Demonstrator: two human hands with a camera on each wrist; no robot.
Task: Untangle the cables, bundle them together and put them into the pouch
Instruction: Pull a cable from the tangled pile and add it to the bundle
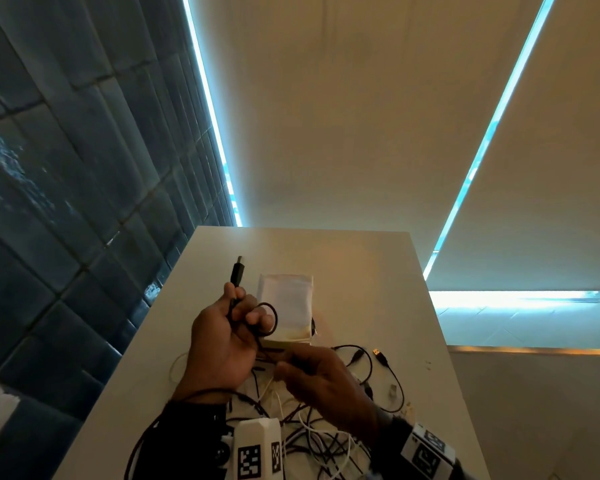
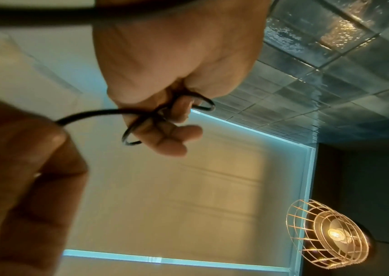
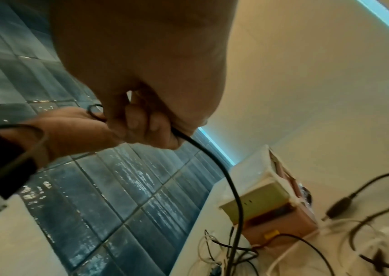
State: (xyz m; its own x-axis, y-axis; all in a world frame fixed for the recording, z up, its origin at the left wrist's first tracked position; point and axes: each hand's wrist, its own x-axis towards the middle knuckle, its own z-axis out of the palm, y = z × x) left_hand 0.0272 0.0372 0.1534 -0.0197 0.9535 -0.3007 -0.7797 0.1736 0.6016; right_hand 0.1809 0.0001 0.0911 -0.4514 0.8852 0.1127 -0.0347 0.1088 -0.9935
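My left hand (image 1: 246, 315) is raised above the white table (image 1: 361, 258) and grips a black cable (image 1: 238, 271), whose USB plug sticks up past the thumb. One loop of that cable (image 2: 127, 134) is wound round the left fingers (image 2: 177, 130). My right hand (image 1: 284, 367) is just below and to the right, and its fingers (image 3: 155, 128) pinch the same cable (image 3: 224, 171), which hangs down into the tangle of black and white cables (image 1: 326, 441) near the table's front. A pale, translucent pouch (image 1: 284, 299) lies flat behind the hands.
Loose black cables with plugs (image 1: 378, 356) spread to the right of the pouch (image 3: 264, 196). A dark blue tiled wall (image 1: 66, 202) runs along the table's left edge. Pale blinds hang behind the table, and a caged lamp (image 2: 328, 235) hangs overhead.
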